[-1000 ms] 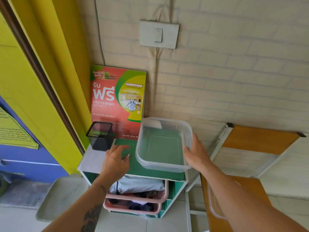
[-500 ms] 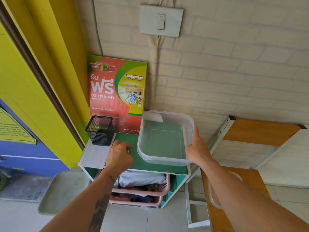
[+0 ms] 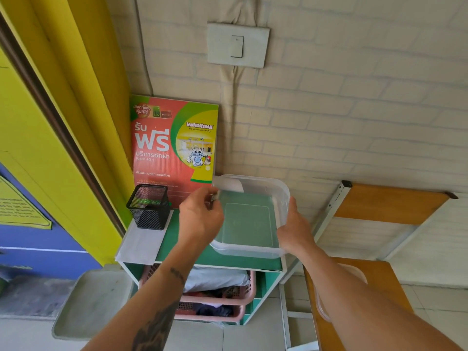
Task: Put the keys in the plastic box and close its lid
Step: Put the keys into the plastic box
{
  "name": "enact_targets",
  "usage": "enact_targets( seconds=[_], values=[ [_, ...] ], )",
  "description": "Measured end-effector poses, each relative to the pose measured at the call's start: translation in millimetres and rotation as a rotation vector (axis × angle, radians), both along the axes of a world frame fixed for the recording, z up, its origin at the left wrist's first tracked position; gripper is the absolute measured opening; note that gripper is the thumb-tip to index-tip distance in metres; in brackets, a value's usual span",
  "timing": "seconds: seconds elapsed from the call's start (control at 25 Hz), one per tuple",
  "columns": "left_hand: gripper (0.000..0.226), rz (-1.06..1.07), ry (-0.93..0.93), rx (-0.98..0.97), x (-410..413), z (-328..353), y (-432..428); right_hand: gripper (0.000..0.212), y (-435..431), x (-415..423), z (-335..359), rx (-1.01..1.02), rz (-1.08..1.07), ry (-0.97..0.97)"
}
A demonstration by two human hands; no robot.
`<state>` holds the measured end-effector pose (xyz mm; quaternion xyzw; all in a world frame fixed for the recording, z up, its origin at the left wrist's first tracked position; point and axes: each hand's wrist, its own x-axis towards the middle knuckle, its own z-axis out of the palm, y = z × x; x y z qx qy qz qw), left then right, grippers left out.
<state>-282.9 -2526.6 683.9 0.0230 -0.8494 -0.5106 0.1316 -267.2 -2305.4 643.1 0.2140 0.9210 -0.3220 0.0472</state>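
Note:
A clear plastic box [image 3: 273, 184] stands open on the green shelf top [image 3: 177, 239], with nothing inside it. My left hand [image 3: 200, 219] is raised over the box's left rim, its fingers pinched on the keys [image 3: 214, 197], of which only a small metal bit shows at the fingertips. My right hand [image 3: 295, 230] grips the box's right wall. A clear lid [image 3: 323, 304] lies on the wooden chair seat at the right, mostly hidden by my right forearm.
A black mesh pen holder [image 3: 149, 207] stands at the shelf's back left, on a white sheet [image 3: 141, 245]. A red laundry poster [image 3: 172, 145] leans on the brick wall. Pink baskets [image 3: 215, 300] sit under the shelf top. A folding wooden chair [image 3: 387, 206] stands right.
My left hand closed on the keys on the shelf top, lifted them and carried them right to the box's left rim. My right hand kept its hold on the box.

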Motion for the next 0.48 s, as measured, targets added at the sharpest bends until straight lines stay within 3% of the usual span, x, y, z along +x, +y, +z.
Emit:
enact_targets(
  seconds=[0.16, 0.48],
  values=[
    [0.028, -0.189, -0.083, -0.184, -6, -2, 41, 0.098, -1, 0, 4, -0.030, 0.012, 0.006],
    [0.040, -0.260, -0.285, -0.440, -18, -26, 52, 0.094, 1, 1, 10, -0.143, 0.032, -0.001]
  ],
)
